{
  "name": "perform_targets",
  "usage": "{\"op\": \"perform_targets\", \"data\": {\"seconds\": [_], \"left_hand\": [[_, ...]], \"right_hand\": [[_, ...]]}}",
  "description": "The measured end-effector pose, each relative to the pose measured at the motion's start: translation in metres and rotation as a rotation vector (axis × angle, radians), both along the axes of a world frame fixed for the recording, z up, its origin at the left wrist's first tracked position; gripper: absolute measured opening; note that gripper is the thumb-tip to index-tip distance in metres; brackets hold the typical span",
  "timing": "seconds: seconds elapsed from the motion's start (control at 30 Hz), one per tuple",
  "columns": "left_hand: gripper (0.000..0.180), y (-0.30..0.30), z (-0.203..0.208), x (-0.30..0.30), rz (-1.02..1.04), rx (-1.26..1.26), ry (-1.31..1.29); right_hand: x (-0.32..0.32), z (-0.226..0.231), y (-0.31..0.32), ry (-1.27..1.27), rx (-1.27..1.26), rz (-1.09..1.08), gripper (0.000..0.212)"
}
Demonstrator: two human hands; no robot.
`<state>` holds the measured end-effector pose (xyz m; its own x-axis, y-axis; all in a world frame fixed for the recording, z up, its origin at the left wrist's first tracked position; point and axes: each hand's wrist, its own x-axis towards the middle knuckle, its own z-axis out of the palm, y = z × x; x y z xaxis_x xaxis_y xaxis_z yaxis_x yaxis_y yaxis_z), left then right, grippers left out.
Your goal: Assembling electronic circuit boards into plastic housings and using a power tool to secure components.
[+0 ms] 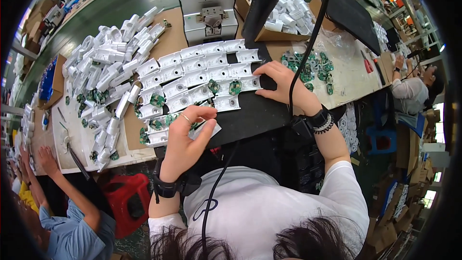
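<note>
Curved rows of white half-shell plastic housings (195,78) lie hollow side up on a black mat (260,110). Green circuit boards (235,87) sit in or on several of them. At the right end of one row, my right hand (286,85) has its thumb and fingertips at opposite edges of an end housing (250,84), gripping it. My left hand (185,137) hovers over the nearest rows, thumb and fingers apart, with nothing visible between them. Beneath it, more housings and boards are partly hidden. One board (157,99) lies just left of that hand.
A heap of white plastic parts (103,53) mixed with green boards spreads to the left. A grey-white machine (209,9) stands behind the rows. A carton of white parts (288,17) and a board pile (308,65) lie right. A black cable (315,33) hangs near my right hand. Co-workers sit on both sides.
</note>
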<state>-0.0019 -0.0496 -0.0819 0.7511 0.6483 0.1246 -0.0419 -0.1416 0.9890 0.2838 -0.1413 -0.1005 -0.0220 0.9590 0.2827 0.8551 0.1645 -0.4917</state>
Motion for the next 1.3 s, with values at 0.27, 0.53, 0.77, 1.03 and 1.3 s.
{"op": "perform_targets", "data": {"seconds": [0.27, 0.53, 0.77, 1.03, 1.3], "left_hand": [[0.03, -0.011, 0.001, 0.042, -0.099, 0.722, 0.2], [0.035, -0.017, 0.001, 0.052, -0.258, 0.805, 0.239], [0.034, -0.013, -0.003, 0.046, -0.216, 0.716, 0.251], [0.034, -0.008, -0.01, 0.047, -0.134, 0.721, 0.254], [0.036, -0.021, -0.001, 0.067, -0.194, 0.82, 0.259]], "right_hand": [[0.021, 0.001, -0.016, 0.067, -0.07, 0.046, 0.035], [0.076, 0.048, 0.018, 0.112, 0.226, -0.259, 0.032], [0.116, 0.028, 0.064, -0.553, 0.152, -0.332, 0.03], [0.13, 0.033, 0.051, -0.09, 0.119, -0.336, 0.028], [0.113, 0.029, 0.025, 0.268, 0.431, -0.406, 0.036]]}}
